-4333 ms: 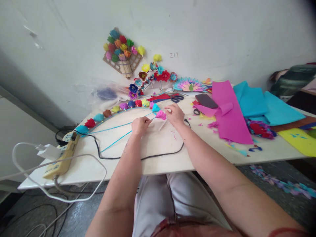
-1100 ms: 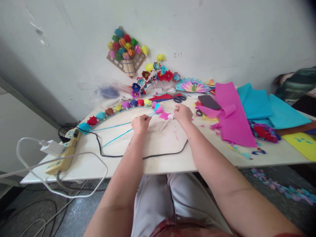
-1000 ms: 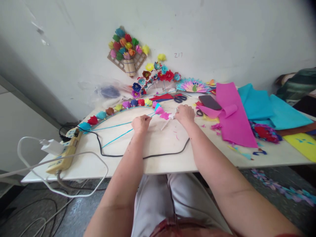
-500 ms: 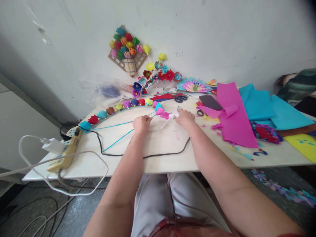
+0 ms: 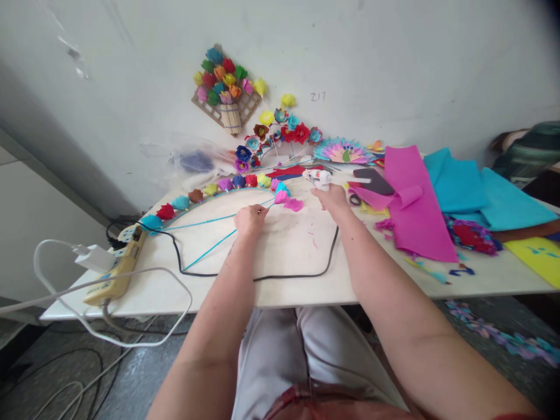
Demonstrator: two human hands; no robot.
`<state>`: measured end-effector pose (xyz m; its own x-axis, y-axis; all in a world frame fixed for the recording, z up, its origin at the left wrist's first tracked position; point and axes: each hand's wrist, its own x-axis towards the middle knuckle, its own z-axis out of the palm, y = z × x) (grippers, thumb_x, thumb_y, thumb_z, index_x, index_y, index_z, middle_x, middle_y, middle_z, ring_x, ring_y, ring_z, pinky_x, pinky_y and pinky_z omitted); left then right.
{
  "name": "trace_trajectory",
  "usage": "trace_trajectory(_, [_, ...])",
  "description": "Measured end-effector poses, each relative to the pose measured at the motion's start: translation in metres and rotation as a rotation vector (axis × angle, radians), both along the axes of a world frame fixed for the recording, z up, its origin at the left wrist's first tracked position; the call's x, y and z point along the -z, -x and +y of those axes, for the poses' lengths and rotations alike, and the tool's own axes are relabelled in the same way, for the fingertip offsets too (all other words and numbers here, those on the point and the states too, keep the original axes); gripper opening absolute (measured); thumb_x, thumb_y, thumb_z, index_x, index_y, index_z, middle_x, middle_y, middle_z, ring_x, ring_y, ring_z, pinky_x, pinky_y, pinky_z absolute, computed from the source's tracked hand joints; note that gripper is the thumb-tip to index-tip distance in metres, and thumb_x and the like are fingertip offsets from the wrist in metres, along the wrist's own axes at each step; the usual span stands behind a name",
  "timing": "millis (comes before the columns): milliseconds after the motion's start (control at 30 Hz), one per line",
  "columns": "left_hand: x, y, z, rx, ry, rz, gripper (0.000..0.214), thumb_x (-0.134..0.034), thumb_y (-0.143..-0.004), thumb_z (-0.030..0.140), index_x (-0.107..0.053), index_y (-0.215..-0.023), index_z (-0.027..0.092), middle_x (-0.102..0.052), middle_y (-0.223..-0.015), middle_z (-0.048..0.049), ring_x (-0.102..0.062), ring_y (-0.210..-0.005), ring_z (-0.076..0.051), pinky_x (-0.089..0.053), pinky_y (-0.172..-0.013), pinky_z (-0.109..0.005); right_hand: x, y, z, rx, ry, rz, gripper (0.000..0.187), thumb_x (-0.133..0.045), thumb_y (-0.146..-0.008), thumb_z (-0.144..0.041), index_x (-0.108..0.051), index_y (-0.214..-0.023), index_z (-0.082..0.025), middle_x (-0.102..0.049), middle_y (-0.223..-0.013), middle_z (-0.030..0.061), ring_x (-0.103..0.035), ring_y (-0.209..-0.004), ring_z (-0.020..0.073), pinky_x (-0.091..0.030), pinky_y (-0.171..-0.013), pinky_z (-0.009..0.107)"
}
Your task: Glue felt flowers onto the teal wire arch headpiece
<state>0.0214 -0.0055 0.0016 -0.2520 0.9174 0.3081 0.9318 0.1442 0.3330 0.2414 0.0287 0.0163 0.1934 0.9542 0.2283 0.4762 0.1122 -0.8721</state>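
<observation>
fingers (image 5: 261, 211) of the left hand (image 5: 250, 221) are pressed together at the tips, pinching a thin blue strand (image 5: 210, 248), which slants out of the fist toward eight o'clock and, on the other side, reaches a pink flower (image 5: 280, 197) at two o'clock. a flat pink petal (image 5: 293, 205) lies just beyond that flower, between two and three o'clock; whether they touch i cannot tell. farther out at two o'clock, the right hand (image 5: 332, 199) grips a white glue gun (image 5: 319, 178), its nozzle toward nine o'clock and a pale stick running out toward three, across the view of a dark phone (image 5: 378, 183). the fingers of that hand are curled round the handle, some of them hidden, so how firmly they press i cannot tell. on the white table (image 5: 289, 251), a row of paper flowers (image 5: 225, 185) arcs from the left hand's nine o'clock through twelve to about one, ending close by the pink one. a black cord (image 5: 289, 276) bends past six o'clock toward a yellow power strip (image 5: 116, 274) between eight and nine. from the right hand, a magenta sheet (image 5: 406, 204) lies at three o'clock with blue sheets (image 5: 455, 181) beyond, and pink scraps (image 5: 385, 224) near four. a bouquet of paper tulips (image 5: 219, 76) is on the wall (image 5: 394, 70), between eleven and twelve from the left hand.
</observation>
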Motion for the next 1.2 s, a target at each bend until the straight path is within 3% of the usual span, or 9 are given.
trace_trajectory(133, [0.0002, 0.0, 0.0001, -0.003, -0.007, -0.008, 0.03, -0.045, -0.071, 0.05, -0.066, -0.08, 0.03, -0.066, -0.072, -0.0015, -0.057, -0.071, -0.017, -0.035, -0.061, -0.025, -0.0006, -0.0018, -0.0034, -0.361, 0.061, 0.383, 0.025, -0.062, -0.061, -0.036, -0.053, -0.068, -0.014, -0.048, -0.047, -0.002, -0.039, -0.036, 0.0074, -0.035, -0.036, 0.021])
trace_trajectory(267, [0.0005, 0.0002, 0.0005, -0.007, -0.002, -0.02, 0.032, -0.044, -0.071, 0.051, -0.066, -0.08, 0.03, -0.066, -0.073, -0.0019, -0.056, -0.072, -0.017, -0.035, -0.062, -0.026, -0.0005, -0.0058, -0.0065, -0.544, 0.181, 0.363, 0.031, -0.065, -0.059, -0.04, -0.055, -0.068, -0.012, -0.049, -0.044, -0.0015, -0.037, -0.031, 0.0062, -0.031, -0.031, 0.02])
trace_trajectory(567, [-0.0008, 0.0003, 0.0004, -0.003, 0.009, -0.009, 0.033, -0.042, -0.072, 0.051, -0.066, -0.081, 0.03, -0.066, -0.074, -0.002, -0.056, -0.074, -0.017, -0.036, -0.062, -0.025, -0.0037, -0.0073, -0.0089, -0.572, 0.279, 0.235, 0.036, -0.064, -0.061, -0.044, -0.056, -0.073, -0.011, -0.051, -0.046, -0.0011, -0.035, -0.03, 0.0041, -0.029, -0.031, 0.019])
trace_trajectory(1200, [0.0006, 0.0006, 0.0014, -0.002, 0.004, 0.0, 0.034, -0.042, -0.072, 0.051, -0.066, -0.083, 0.029, -0.066, -0.075, -0.002, -0.056, -0.075, -0.017, -0.036, -0.063, -0.024, -0.0018, -0.0052, -0.0079, -0.55, 0.278, 0.206, 0.037, -0.064, -0.062, -0.045, -0.054, -0.071, -0.011, -0.05, -0.047, -0.0007, -0.035, -0.031, 0.0039, -0.027, -0.03, 0.019])
